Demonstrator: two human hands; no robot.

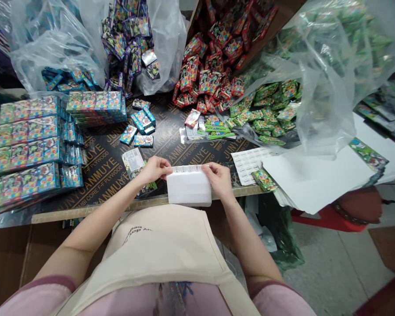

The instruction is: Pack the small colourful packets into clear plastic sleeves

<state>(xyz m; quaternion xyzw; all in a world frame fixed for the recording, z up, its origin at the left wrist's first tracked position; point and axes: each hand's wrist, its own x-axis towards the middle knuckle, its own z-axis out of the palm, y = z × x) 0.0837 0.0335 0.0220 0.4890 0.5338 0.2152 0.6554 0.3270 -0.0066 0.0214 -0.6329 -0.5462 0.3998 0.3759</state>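
Observation:
A white sheet (188, 188) with a row of round printed marks along its top edge spans between my hands at the table's front edge. My left hand (158, 169) pinches its top left corner, and my right hand (218, 177) pinches the top right corner. To the right of my right hand lies a white sheet of round stickers (248, 164). Several small blue boxes (143, 120) lie loose beyond my left hand. A clear packet with a pale label (133, 160) is beside my left wrist.
Wrapped multicolour packs (26, 151) are stacked at the left. Heaps of purple boxes (131, 39), red boxes (210, 66) and green packets (273, 109) line the back, among clear plastic bags (329, 87). White paper sheets (316, 175) overhang the right front edge.

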